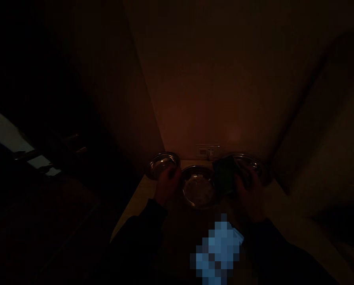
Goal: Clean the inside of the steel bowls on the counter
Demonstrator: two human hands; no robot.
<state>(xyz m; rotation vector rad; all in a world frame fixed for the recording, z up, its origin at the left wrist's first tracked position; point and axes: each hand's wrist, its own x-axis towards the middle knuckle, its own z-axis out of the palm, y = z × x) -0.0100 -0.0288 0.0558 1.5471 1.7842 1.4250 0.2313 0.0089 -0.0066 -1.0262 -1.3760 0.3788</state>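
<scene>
The scene is very dark. My right hand point(250, 194) grips a dark green, flat-sided item point(224, 174), perhaps a packet, above the table. Behind that hand lies a shiny metal dish point(261, 166), partly covered by it. My left hand point(167, 183) has its fingers curled in front of a metal bowl point(156, 165) at the left; what is in the fingers, if anything, does not show. Between my hands stands another round metal dish point(198, 190), with some pale, indistinct contents or reflections on its bottom.
A lit, blurred-out screen point(221, 249) glows in front of me, close to my right forearm. The wooden table point(129, 208) meets a wall with a socket plate point(208, 151) behind the dishes. Pale patches point(4, 126) show in the darkness at far left.
</scene>
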